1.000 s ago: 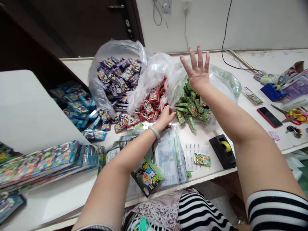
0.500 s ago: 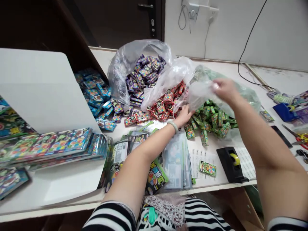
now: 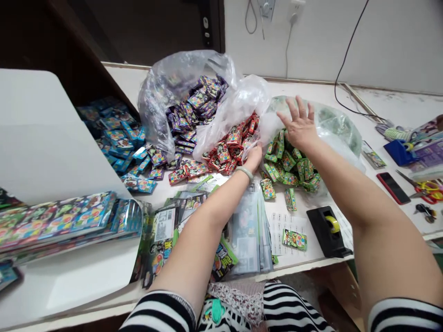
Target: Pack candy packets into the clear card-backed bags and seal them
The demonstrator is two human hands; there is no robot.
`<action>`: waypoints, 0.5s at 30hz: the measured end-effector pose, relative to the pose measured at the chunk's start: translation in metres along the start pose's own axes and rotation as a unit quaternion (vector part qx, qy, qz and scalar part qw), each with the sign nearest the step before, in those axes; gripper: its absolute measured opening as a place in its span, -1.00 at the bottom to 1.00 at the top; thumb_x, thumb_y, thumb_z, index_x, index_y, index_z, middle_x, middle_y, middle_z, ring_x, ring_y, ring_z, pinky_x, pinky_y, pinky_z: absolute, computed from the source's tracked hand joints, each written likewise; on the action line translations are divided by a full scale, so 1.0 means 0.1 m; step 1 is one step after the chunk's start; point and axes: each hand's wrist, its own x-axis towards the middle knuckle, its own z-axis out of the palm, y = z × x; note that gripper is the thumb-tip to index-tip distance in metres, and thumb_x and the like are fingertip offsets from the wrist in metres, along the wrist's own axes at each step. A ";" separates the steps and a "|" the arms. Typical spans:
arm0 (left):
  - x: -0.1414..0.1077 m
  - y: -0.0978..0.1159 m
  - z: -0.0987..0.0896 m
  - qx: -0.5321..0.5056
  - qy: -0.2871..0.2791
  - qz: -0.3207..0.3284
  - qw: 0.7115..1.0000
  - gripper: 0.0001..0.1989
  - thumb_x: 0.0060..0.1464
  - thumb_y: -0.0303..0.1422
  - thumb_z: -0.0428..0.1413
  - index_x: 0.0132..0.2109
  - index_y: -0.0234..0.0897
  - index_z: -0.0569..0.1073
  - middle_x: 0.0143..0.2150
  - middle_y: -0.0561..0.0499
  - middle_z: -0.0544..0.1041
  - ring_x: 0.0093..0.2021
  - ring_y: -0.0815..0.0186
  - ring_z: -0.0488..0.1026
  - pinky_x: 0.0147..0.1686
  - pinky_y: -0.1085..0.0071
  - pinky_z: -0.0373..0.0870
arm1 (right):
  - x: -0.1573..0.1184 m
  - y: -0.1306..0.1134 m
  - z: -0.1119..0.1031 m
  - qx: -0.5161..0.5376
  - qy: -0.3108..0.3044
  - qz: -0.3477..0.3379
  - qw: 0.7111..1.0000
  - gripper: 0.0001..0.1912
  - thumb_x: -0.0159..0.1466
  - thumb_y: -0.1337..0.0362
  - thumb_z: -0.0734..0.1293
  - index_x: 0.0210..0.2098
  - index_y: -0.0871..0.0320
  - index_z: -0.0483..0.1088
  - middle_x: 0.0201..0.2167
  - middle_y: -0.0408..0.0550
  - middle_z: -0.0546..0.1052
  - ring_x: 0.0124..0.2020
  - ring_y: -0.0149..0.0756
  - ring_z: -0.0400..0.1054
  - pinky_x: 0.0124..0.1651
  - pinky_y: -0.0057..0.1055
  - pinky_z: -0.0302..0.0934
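Note:
My left hand (image 3: 254, 158), with a pale bangle on its wrist, is closed on the edge of a clear plastic bag (image 3: 238, 106) at the right side of the small red packets (image 3: 223, 152). My right hand (image 3: 302, 127) is spread open above a pile of small green packets (image 3: 289, 161), in front of a greenish clear bag (image 3: 341, 122); nothing is in its fingers. Behind and left of the red ones, purple packets (image 3: 199, 103) spill from another clear bag (image 3: 159, 83). Loose blue packets (image 3: 121, 138) lie further left.
A white box (image 3: 90, 272) holding rows of packets stands at left. Printed pouches (image 3: 166, 226) and clear sleeves (image 3: 244, 235) lie in front. Further right are a black tape dispenser (image 3: 320, 235), a green packet (image 3: 294, 240) on label sheets, a phone (image 3: 392, 186) and scissors (image 3: 427, 191).
My right hand has let go of the clear bag, moved left and spread its fingers. More green packets show. My left hand stays by the red packets. The view has shifted slightly.

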 end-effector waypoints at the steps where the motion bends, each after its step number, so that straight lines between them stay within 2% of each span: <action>1: -0.02 0.01 -0.02 0.007 0.004 0.009 1.000 -0.70 0.32 -0.28 -0.04 -0.07 -0.39 0.50 -0.10 -0.24 0.59 0.05 0.09 0.49 0.13 0.21 0.32 | 0.05 0.10 0.04 -0.012 -0.001 0.036 0.999 -0.49 0.40 0.36 0.15 0.32 0.08 0.16 0.47 0.09 -0.01 0.47 0.08 -0.28 0.37 0.29 -0.40; 3: -0.10 0.02 -0.08 0.023 0.012 0.042 0.999 -0.80 0.24 -0.38 0.05 -0.04 -0.37 0.45 -0.03 -0.22 0.55 0.07 0.12 0.45 0.16 0.22 0.29 | 0.16 0.34 0.11 -0.019 0.006 0.100 0.995 -0.46 0.40 0.43 0.10 0.36 0.14 0.09 0.46 0.20 -0.02 0.45 0.10 -0.19 0.34 0.27 -0.29; 6: -0.31 -0.02 -0.17 0.053 0.018 0.098 0.994 -0.71 0.15 -0.43 0.16 0.02 -0.28 0.38 0.06 -0.17 0.49 0.13 0.15 0.40 0.21 0.21 0.24 | 0.30 0.59 0.23 0.023 0.025 0.170 0.985 -0.48 0.40 0.43 0.07 0.35 0.21 0.07 0.36 0.32 0.13 0.31 0.10 0.14 0.25 0.13 0.00; 9: -0.47 -0.08 -0.19 0.086 -0.040 0.122 0.988 -0.83 0.17 -0.41 0.13 -0.07 -0.25 0.42 -0.09 -0.12 0.55 0.01 0.13 0.47 0.14 0.18 0.30 | 0.38 0.64 0.33 0.091 0.023 0.218 0.971 -0.58 0.39 0.35 0.13 0.22 0.28 0.18 0.13 0.29 0.37 0.10 0.04 0.36 0.13 -0.01 0.18; 11: -0.47 -0.09 -0.15 0.079 -0.069 0.119 0.987 -0.84 0.21 -0.42 0.07 -0.06 -0.27 0.44 -0.08 -0.13 0.57 0.01 0.15 0.49 0.13 0.20 0.32 | 0.41 0.62 0.37 0.124 -0.006 0.211 0.970 -0.67 0.33 0.33 0.22 0.08 0.25 0.28 -0.03 0.19 0.47 0.01 0.03 0.39 0.08 -0.04 0.22; 15: -0.24 -0.04 -0.05 0.038 -0.078 0.108 0.990 -0.77 0.27 -0.39 -0.01 -0.03 -0.31 0.47 0.13 -0.19 0.51 0.21 0.18 0.38 0.28 0.25 0.19 | 0.43 0.63 0.31 0.163 -0.067 0.142 0.974 -0.86 0.24 0.35 0.30 -0.19 0.16 0.40 -0.25 -0.01 0.52 -0.11 -0.09 0.40 0.00 -0.15 0.28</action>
